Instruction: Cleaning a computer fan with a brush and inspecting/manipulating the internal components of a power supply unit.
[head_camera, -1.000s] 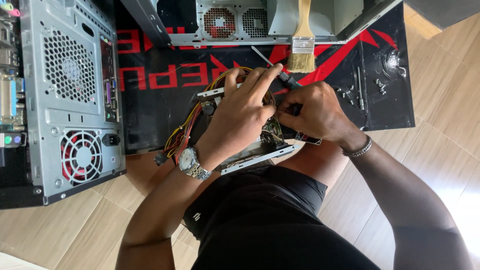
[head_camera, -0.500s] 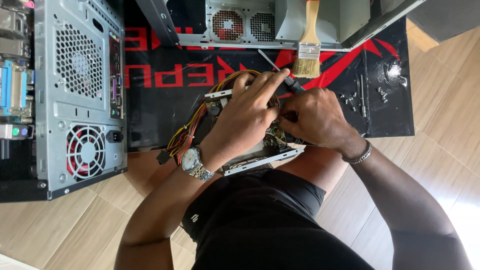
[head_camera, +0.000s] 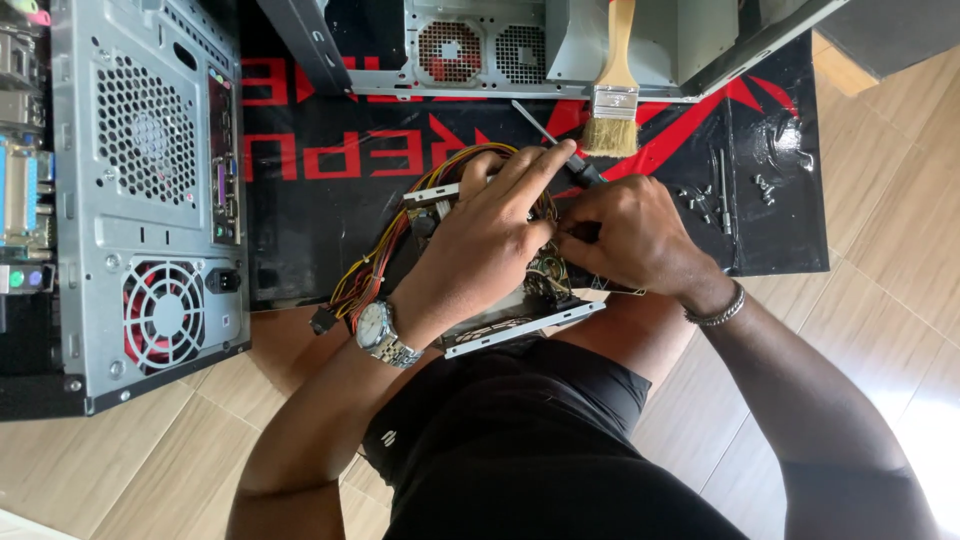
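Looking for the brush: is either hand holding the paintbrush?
No, the paintbrush lies on the mat above the right hand, apart from both.

Light: bright, even daylight, strongest at the lower right.
Glare: pale sheen on floor tiles (head_camera: 900, 330) and black mat (head_camera: 780, 150).
Shadows: soft, faint.
Focus: sharp throughout; no visible blur.

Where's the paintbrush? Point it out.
In the head view, the paintbrush lies at top centre on the black mat, bristles just above the right hand.
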